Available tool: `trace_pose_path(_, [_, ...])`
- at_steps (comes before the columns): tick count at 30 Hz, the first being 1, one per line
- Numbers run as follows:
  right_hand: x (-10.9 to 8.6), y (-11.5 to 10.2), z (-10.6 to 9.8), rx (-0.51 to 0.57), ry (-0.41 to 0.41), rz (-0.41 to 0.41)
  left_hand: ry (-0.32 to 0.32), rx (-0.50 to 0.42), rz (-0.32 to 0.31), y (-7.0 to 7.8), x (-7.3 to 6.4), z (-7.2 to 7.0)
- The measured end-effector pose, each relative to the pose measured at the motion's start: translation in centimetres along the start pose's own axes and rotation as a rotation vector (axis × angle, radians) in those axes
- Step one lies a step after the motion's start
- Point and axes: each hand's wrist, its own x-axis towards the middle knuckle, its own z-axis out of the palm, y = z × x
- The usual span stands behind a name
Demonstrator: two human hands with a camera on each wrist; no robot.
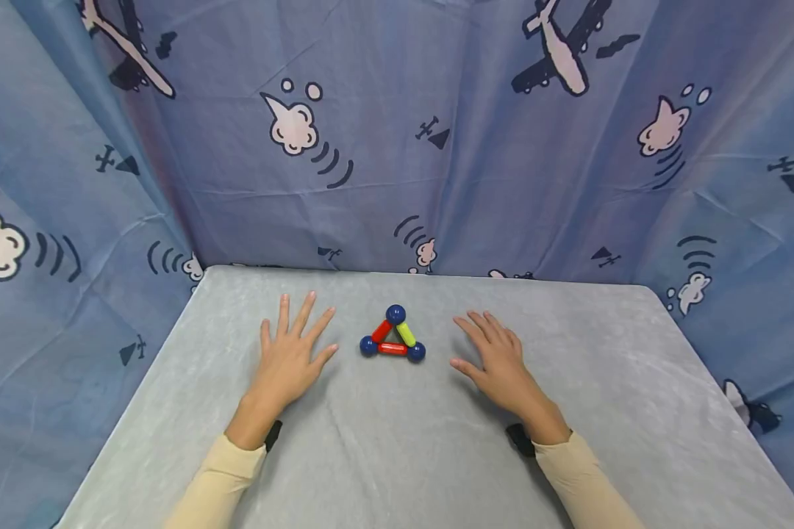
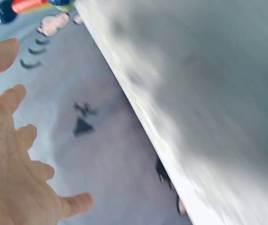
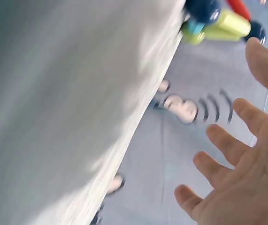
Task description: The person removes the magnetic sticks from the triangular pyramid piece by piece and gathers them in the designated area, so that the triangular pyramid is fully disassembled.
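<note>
Between the two hands, a triangle of magnetic toy rods and balls stands on the table. It has dark blue balls at its corners, two red rods and a yellow-green rod. More yellow-green pieces and a bit of teal show below the top in the right wrist view. To its left, my left hand is held with fingers spread, holding nothing. On the other side my right hand has its fingers extended, apart from the toy and also holding nothing.
A grey cloth-covered table lies under both hands. Behind it and at its sides hangs a blue curtain printed with planes and clouds. Black wrist straps show near the sleeves.
</note>
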Motion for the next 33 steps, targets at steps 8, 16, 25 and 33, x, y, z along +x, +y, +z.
trace_pose_path(8, [3.3,-3.4,1.0,0.162,-0.029,-0.02,-0.097,-0.184,0.069,4.7,3.4,0.6])
trace_pose_path(16, [4.0,-5.5,2.6,0.33,-0.03,0.04,-0.097,-0.45,0.086,7.1,4.5,1.3])
trace_pose_path(25, [3.2,-6.6,3.3,0.406,-0.023,0.073,-0.035,-0.564,0.101,7.7,3.6,1.4])
trace_pose_path(33, [1.3,-7.8,3.3,0.416,-0.015,0.076,0.002,-0.622,0.08,8.1,1.7,1.0])
